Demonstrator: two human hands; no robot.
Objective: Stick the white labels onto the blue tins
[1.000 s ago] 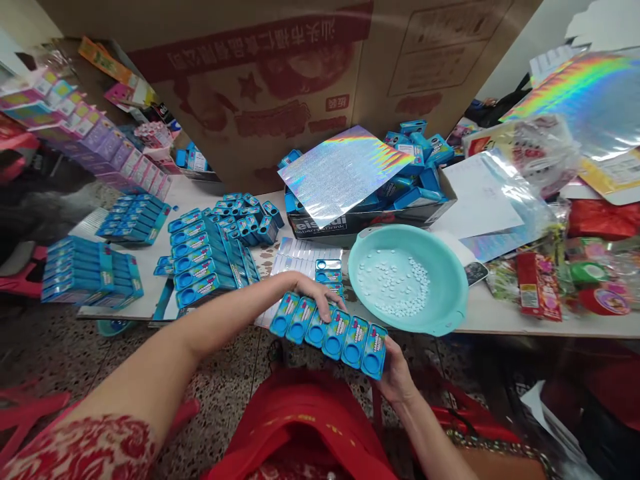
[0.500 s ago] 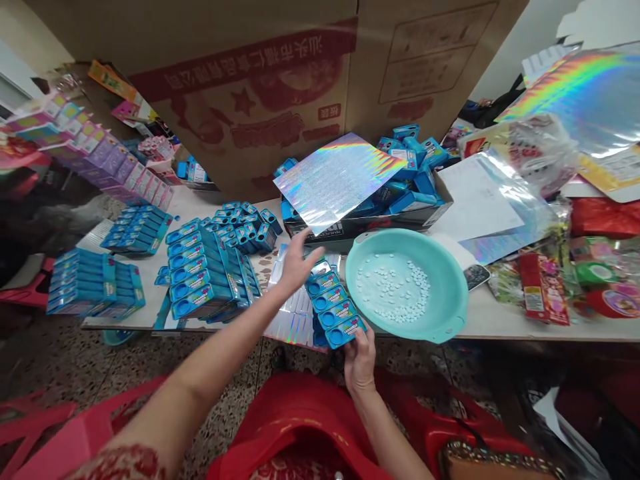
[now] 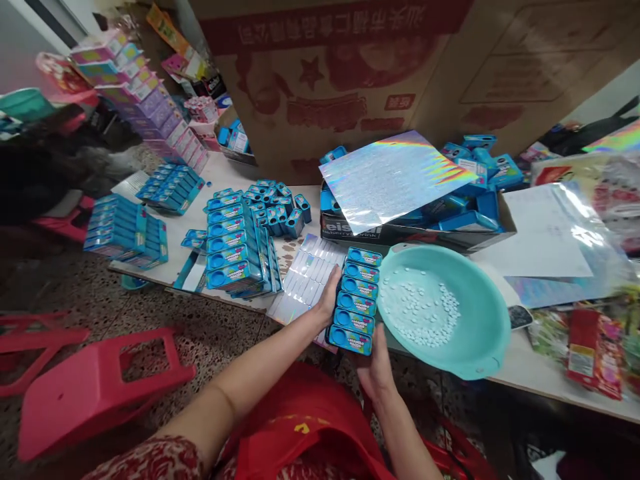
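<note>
A row of several small blue boxes (image 3: 356, 300) lies at the table's front edge, beside a teal basin (image 3: 480, 353) that holds small white tablets (image 3: 425, 305). My left hand (image 3: 330, 297) presses flat against the row's left side, fingers together. My right hand (image 3: 376, 370) presses against the row's near end from below the table edge. Under the row lies a holographic sticker sheet (image 3: 305, 280).
More blue boxes are stacked on the table at left (image 3: 233, 243) and far left (image 3: 125, 230). A cardboard tray of blue boxes (image 3: 450, 207) under a holographic sheet (image 3: 390, 177) sits behind the basin. A big carton (image 3: 350, 80) stands behind. Red stools (image 3: 95, 387) stand on the floor at left.
My left hand came back from reaching toward the tray and now rests on the row's left side. The row of boxes now lies straight at the table edge. The camera swung left.
</note>
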